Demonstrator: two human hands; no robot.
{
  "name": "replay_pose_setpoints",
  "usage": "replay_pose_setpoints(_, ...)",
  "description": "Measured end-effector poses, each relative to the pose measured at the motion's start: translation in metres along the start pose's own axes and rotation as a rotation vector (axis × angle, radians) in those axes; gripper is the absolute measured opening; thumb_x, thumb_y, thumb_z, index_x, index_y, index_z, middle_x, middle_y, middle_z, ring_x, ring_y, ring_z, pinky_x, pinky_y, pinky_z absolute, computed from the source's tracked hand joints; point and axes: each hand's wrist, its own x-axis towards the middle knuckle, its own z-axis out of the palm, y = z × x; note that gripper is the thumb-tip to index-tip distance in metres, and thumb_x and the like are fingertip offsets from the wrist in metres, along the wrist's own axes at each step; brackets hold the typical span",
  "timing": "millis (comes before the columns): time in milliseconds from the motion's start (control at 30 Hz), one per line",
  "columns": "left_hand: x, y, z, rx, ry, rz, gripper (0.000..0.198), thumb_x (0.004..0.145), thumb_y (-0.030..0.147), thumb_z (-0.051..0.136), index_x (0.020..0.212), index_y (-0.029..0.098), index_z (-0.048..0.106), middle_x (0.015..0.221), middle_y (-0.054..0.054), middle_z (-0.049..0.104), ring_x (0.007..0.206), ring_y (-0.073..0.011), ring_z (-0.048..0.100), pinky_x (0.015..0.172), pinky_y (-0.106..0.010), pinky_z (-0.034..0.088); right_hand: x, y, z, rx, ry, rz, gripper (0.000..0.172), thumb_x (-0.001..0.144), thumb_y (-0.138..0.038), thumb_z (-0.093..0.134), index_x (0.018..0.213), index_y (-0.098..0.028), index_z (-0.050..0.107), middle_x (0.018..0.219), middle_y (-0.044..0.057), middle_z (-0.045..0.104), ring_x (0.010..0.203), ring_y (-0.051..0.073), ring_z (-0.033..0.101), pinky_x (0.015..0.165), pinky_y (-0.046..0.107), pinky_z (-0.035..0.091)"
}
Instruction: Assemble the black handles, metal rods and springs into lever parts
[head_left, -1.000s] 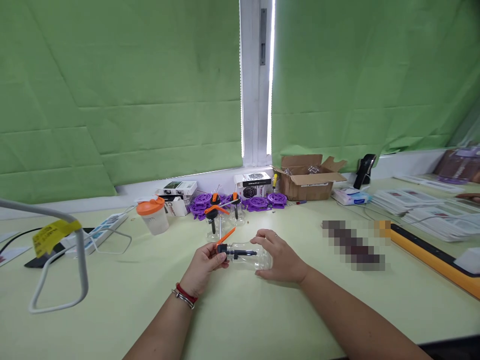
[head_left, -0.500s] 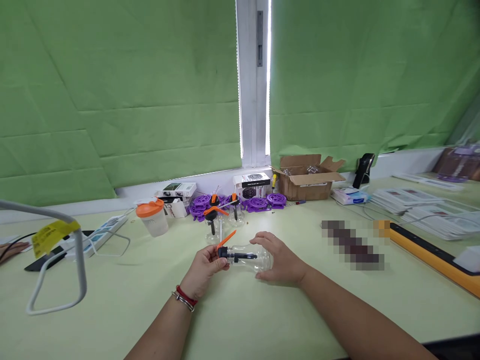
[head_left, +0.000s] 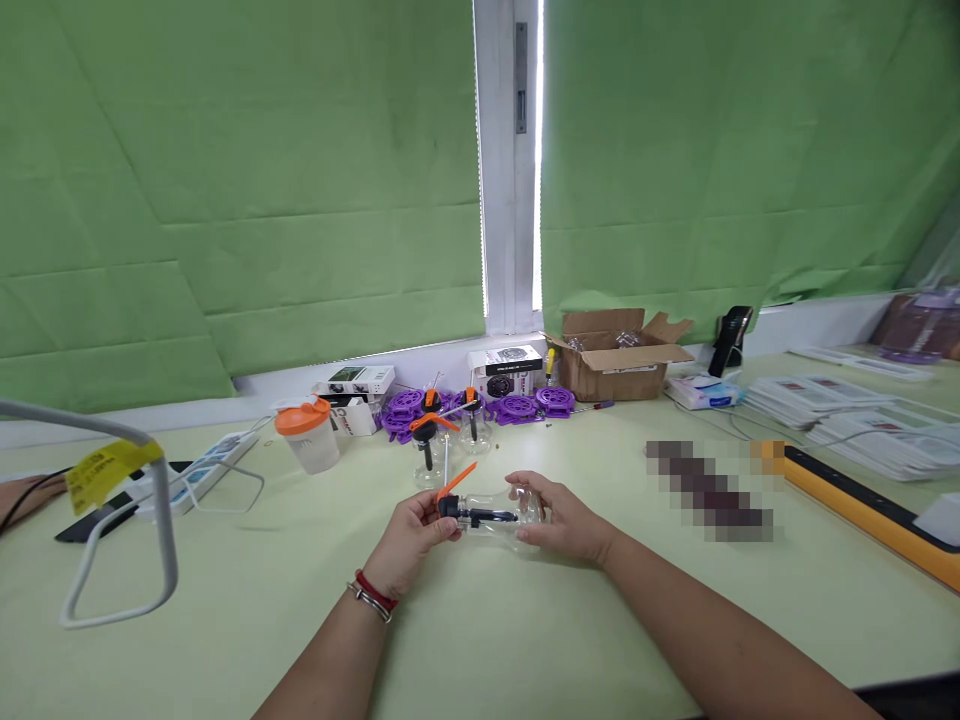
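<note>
A clear bulb-shaped bottle (head_left: 499, 512) lies on its side between my hands, just over the table. Its black cap (head_left: 448, 507) has an orange strip and a thin pale rod, and a black tube runs inside. My left hand (head_left: 412, 535) is closed around the cap at the left end. Curved about the wide clear end, my right hand (head_left: 566, 520) has its thumb below and fingers above. Behind stand similar bottles: one (head_left: 427, 460) in front and another (head_left: 474, 430) farther back, both upright with black and orange tops.
Purple plastic parts (head_left: 517, 408) and small boxes (head_left: 502, 370) line the back, near an open cardboard box (head_left: 619, 375). An orange-lidded cup (head_left: 309, 435) and power strip (head_left: 214, 465) are left. Another person's hand (head_left: 30, 495) shows at the far left. Stacked cards (head_left: 892, 440) lie right.
My right fingers have closed in slightly on the bottle's wide end. My left hand keeps its hold on the cap. At far left, the other person's hand has moved further into view.
</note>
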Motion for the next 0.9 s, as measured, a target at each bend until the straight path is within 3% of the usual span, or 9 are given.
replay_pose_setpoints(200, 0.0, 0.0, 0.002, 0.018, 0.013, -0.001, 0.034, 0.061, 0.024, 0.075, 0.091, 0.013, 0.063, 0.078, -0.003, 0.063, 0.069, -0.0134, 0.057, 0.071, -0.03, 0.047, 0.002, -0.002, 0.005, 0.204, -0.017, 0.07, 0.052, 0.081, -0.05, 0.051, 0.123, -0.023, 0.037, 0.092, 0.002, 0.053, 0.076, 0.014, 0.051, 0.074, 0.031, 0.045)
replay_pose_setpoints(400, 0.0, 0.001, 0.004, 0.018, 0.029, 0.004, 0.03, 0.064, 0.027, 0.073, 0.087, 0.013, 0.061, 0.076, -0.003, 0.063, 0.069, -0.0138, 0.058, 0.072, -0.03, 0.047, 0.001, -0.015, 0.007, 0.371, 0.067, 0.155, 0.051, 0.084, -0.062, 0.029, 0.118, -0.025, 0.037, 0.113, 0.009, 0.045, 0.077, 0.014, 0.055, 0.073, 0.035, 0.047)
replay_pose_setpoints(500, 0.001, 0.002, 0.003, 0.019, 0.067, 0.016, 0.031, 0.063, 0.026, 0.074, 0.088, 0.013, 0.061, 0.076, -0.002, 0.063, 0.069, -0.0133, 0.058, 0.072, -0.029, 0.047, 0.001, -0.013, 0.004, 0.456, 0.008, 0.091, 0.057, 0.078, -0.061, 0.047, 0.121, -0.025, 0.037, 0.117, 0.01, 0.042, 0.095, 0.019, 0.053, 0.08, 0.037, 0.047)
replay_pose_setpoints(567, 0.002, 0.002, 0.002, 0.019, 0.073, 0.018, 0.031, 0.063, 0.026, 0.074, 0.089, 0.013, 0.061, 0.076, -0.002, 0.063, 0.069, -0.0133, 0.058, 0.072, -0.029, 0.047, 0.001, -0.008, 0.002, 0.498, -0.054, 0.062, 0.07, 0.068, -0.051, 0.067, 0.124, -0.026, 0.035, 0.117, 0.009, 0.043, 0.104, 0.02, 0.05, 0.086, 0.038, 0.044)
replay_pose_setpoints(633, 0.002, 0.001, 0.001, 0.022, 0.062, 0.019, 0.032, 0.062, 0.026, 0.074, 0.089, 0.013, 0.062, 0.076, -0.002, 0.063, 0.069, -0.0132, 0.057, 0.072, -0.029, 0.047, 0.001, -0.003, 0.001, 0.517, -0.092, 0.065, 0.08, 0.06, -0.04, 0.077, 0.126, -0.027, 0.035, 0.119, 0.009, 0.043, 0.106, 0.02, 0.049, 0.088, 0.038, 0.043)
replay_pose_setpoints(700, 0.002, 0.0, -0.001, 0.023, 0.052, 0.025, 0.033, 0.061, 0.026, 0.075, 0.09, 0.014, 0.064, 0.077, -0.002, 0.063, 0.07, -0.0132, 0.057, 0.072, -0.028, 0.046, 0.001, 0.0, 0.0, 0.53, -0.093, 0.087, 0.079, 0.059, -0.037, 0.077, 0.126, -0.028, 0.037, 0.126, 0.01, 0.04, 0.105, 0.02, 0.05, 0.087, 0.037, 0.043)
replay_pose_setpoints(800, 0.002, -0.001, -0.003, 0.017, 0.046, 0.035, 0.034, 0.06, 0.026, 0.076, 0.09, 0.016, 0.065, 0.08, -0.002, 0.063, 0.074, -0.0137, 0.057, 0.074, -0.027, 0.046, 0.0, -0.001, -0.002, 0.524, -0.082, 0.129, 0.073, 0.064, -0.04, 0.073, 0.127, -0.027, 0.038, 0.13, 0.011, 0.038, 0.099, 0.019, 0.054, 0.079, 0.033, 0.046)
replay_pose_setpoints(900, 0.002, -0.002, -0.005, 0.014, 0.043, 0.038, 0.033, 0.059, 0.026, 0.077, 0.088, 0.016, 0.065, 0.08, -0.001, 0.064, 0.075, -0.0143, 0.057, 0.075, -0.028, 0.046, 0.0, -0.004, -0.002, 0.465, -0.075, 0.18, 0.065, 0.072, -0.047, 0.064, 0.128, -0.024, 0.039, 0.119, 0.011, 0.05, 0.081, 0.016, 0.06, 0.058, 0.025, 0.044)
